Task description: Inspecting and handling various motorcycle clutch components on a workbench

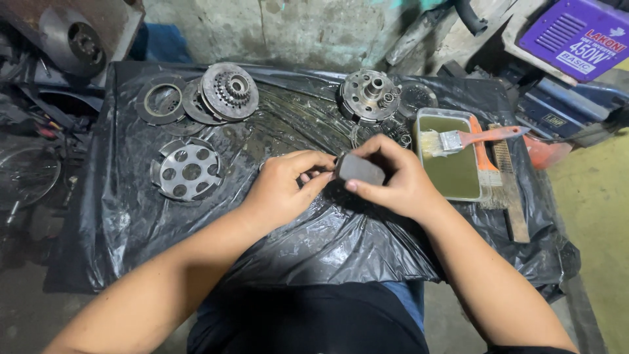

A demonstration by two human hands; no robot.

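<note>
Gripping a dark rectangular block (360, 170) in the right hand (400, 180), left hand (285, 187) pinching its near-left end, above black plastic sheeting (131, 216), paintbrush (458, 139) far right.

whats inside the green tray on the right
A paintbrush lies across the green tray, bristles over murky greenish liquid. The tray bottom beneath the liquid cannot be seen.

A purple boxy machine (576, 36) with a white label (576, 62) sits top right

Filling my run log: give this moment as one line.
left hand: touching block | right hand: holding dark block | nearby: tray, brush
</note>
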